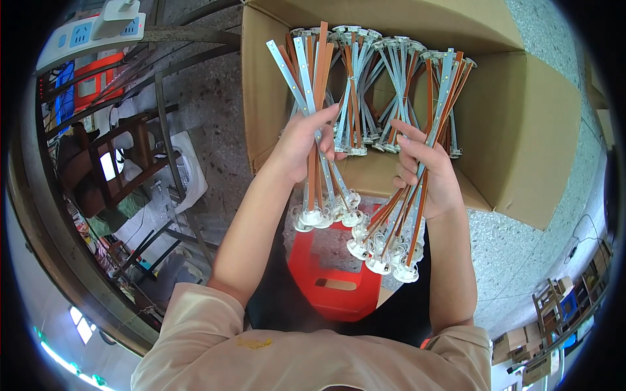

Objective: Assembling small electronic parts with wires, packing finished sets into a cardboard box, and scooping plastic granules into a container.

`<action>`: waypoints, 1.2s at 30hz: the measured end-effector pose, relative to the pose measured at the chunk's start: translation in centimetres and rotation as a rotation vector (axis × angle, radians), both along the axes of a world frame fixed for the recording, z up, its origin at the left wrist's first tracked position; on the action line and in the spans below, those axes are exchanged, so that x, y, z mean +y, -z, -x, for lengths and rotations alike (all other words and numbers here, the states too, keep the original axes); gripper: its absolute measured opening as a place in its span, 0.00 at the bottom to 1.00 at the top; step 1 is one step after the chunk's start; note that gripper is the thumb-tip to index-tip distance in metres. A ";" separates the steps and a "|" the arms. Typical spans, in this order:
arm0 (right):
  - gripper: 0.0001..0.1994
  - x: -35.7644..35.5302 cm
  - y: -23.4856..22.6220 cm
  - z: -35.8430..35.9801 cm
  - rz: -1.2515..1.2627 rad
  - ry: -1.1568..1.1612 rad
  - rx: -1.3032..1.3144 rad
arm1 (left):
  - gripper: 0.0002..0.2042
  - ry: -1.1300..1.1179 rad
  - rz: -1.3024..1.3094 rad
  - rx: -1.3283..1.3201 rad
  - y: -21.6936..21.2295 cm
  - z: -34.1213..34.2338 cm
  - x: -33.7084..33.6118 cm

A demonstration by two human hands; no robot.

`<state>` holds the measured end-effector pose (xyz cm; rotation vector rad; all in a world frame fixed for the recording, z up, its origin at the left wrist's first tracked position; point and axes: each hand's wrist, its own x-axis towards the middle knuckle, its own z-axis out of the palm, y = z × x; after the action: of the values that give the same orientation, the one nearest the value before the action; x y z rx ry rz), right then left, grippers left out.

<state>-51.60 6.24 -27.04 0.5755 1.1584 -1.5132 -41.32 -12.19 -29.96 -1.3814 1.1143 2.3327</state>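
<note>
Near the front of an open cardboard box (541,130), my left hand (303,140) is closed around a bundle of LED strips (322,72), blue-white and orange-brown, with white round end pieces hanging below. My right hand (435,173) grips a second bundle of LED strips (446,88) like it, its index finger stretched out toward the box. The lower ends of both bundles hang close together between my forearms. Inside the box stand several more bundles of LED strips (353,85), pinched at the middle, with white round pieces at top and bottom.
A red plastic stool (326,296) stands between my legs, below the held strips. On the left are a metal frame (166,124) and a white power strip (81,36) with a plug. Wooden stools (551,306) and cartons (521,342) stand at the far right on the speckled floor.
</note>
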 end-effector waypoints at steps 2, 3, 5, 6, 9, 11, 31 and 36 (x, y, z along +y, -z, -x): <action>0.24 0.1 0.0 0.0 0.008 -0.007 0.000 | 0.14 0.003 -0.004 0.003 0.0 0.0 0.0; 0.24 0.0 0.0 0.0 0.009 -0.007 -0.001 | 0.14 0.006 -0.006 0.006 -0.1 0.0 -0.1; 0.24 0.0 -0.1 0.0 0.003 -0.011 -0.003 | 0.21 0.010 -0.011 0.002 0.0 0.0 -0.1; 0.24 0.0 -0.1 0.0 0.002 -0.010 -0.002 | 0.30 0.015 -0.016 -0.001 0.1 0.0 -0.1; 0.24 0.0 0.0 0.0 0.001 -0.020 0.005 | 0.29 0.014 -0.018 -0.001 0.0 0.0 -0.1; 0.25 -0.1 -0.1 -0.1 -0.006 -0.025 0.010 | 0.28 0.004 -0.009 -0.008 -0.1 0.0 0.0; 0.28 -0.2 -0.1 -0.2 -0.009 -0.022 -0.007 | 0.28 0.028 0.003 0.001 0.2 0.0 0.0; 0.28 -0.2 -0.1 -0.2 -0.013 -0.018 -0.004 | 0.29 0.015 0.002 0.003 0.2 -0.1 0.1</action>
<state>-51.41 6.00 -26.97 0.5747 1.1682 -1.4899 -41.25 -12.10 -30.18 -1.3654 1.1239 2.3245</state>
